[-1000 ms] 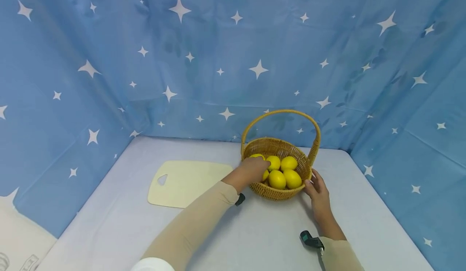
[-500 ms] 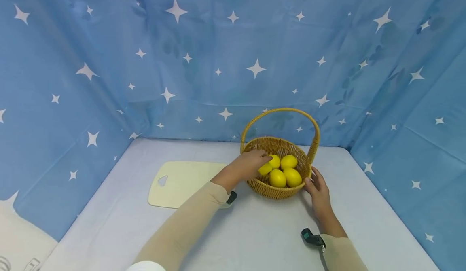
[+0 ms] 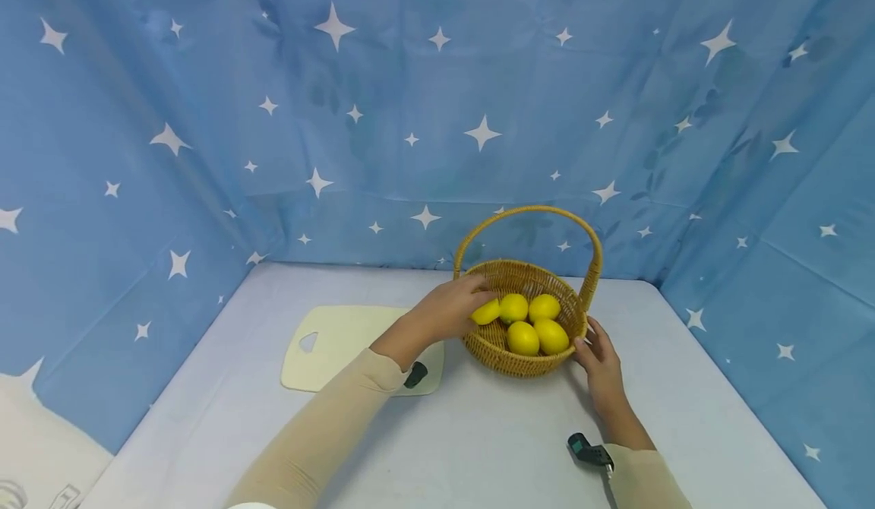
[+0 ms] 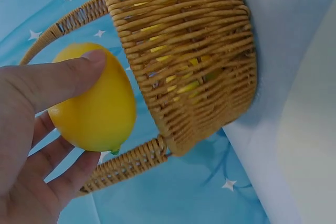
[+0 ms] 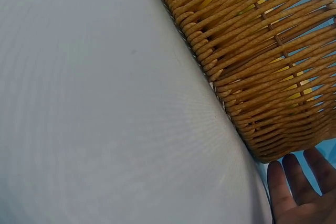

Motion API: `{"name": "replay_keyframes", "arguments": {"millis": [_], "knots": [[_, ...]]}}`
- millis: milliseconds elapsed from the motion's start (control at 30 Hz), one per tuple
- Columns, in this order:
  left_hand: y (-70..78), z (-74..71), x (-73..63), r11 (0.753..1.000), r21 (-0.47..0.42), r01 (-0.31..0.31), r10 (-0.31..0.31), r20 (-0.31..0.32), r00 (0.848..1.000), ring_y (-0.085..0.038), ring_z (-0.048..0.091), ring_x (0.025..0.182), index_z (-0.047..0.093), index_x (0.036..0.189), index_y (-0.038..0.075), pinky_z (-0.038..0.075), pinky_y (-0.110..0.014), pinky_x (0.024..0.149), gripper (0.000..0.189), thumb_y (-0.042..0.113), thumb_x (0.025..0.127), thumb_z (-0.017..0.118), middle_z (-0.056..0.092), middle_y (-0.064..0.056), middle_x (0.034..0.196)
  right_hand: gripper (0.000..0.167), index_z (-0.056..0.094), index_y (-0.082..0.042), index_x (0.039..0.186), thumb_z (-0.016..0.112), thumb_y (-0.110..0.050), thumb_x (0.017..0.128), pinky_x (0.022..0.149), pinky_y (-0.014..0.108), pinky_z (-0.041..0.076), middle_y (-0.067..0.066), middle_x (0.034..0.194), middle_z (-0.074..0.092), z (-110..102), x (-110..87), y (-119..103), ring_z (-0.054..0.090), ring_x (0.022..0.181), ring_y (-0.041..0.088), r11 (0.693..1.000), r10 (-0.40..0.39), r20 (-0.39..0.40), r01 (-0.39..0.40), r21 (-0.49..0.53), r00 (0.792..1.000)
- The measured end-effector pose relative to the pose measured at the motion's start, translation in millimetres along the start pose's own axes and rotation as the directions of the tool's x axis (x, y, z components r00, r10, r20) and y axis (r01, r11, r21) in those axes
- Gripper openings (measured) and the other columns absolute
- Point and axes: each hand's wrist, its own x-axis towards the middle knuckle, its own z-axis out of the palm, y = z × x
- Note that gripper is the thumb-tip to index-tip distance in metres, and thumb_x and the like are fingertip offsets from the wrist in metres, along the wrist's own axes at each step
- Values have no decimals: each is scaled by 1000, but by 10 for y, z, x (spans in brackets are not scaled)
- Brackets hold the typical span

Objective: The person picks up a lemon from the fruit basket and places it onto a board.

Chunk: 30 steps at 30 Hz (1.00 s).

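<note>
In the left wrist view, my left hand [image 4: 42, 108] grips a yellow lemon [image 4: 100, 100] between thumb and fingers, its small green tip pointing down the picture. In the head view this hand [image 3: 451, 308] is over the left rim of a brown wicker basket [image 3: 516, 365] with a tall arched handle [image 3: 533, 209]. Several more lemons [image 3: 522, 338] lie inside the basket. My right hand [image 3: 601, 368] rests against the basket's right side near the rim. Its straight fingers [image 5: 299, 182] show at the woven wall in the right wrist view.
A cream cutting board [image 3: 342, 342] with a cut-out hole lies left of the basket, partly under my left forearm. White cloth covers the table [image 3: 492, 441]. Blue curtains [image 3: 410, 114] with white stars stand behind and at both sides.
My left hand has drawn back leftward from the middle of the basket, bringing a lemon up towards the left rim. The right hand and the basket have stayed put.
</note>
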Motion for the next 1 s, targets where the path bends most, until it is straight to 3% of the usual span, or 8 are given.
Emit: {"name": "replay_keyframes", "arguments": {"millis": [167, 533, 1000], "knots": [[-9, -63, -124, 999, -37, 27, -27, -6, 1000, -19, 47, 122, 59, 135, 15, 46, -30, 93, 56, 18, 83, 80, 44, -6, 138, 63, 13, -15, 158, 46, -27, 105, 92, 21, 47, 19, 156, 23, -32, 53, 82, 34, 136, 38, 1000, 11, 4, -11, -18, 1000], [-104, -125, -377, 999, -26, -43, 39, -132, 990, -18, 50, 108, 65, 122, 15, 46, -29, 88, 42, 14, 82, 79, 52, -3, 119, 64, 14, -11, 157, 46, -27, 104, 89, 17, 46, 23, 155, 23, -14, -9, -84, 33, 135, 42, 1000, -5, -2, 5, -3, 1000], [-375, -68, -805, 997, -40, 59, -64, -126, 990, -18, 50, 105, 66, 121, 17, 47, -33, 88, 48, 17, 76, 85, 54, -1, 115, 64, 14, -9, 157, 46, -27, 105, 95, 24, 45, 22, 155, 24, 46, -42, -113, 33, 136, 41, 1000, 1, -7, -1, -23, 1000]]}}
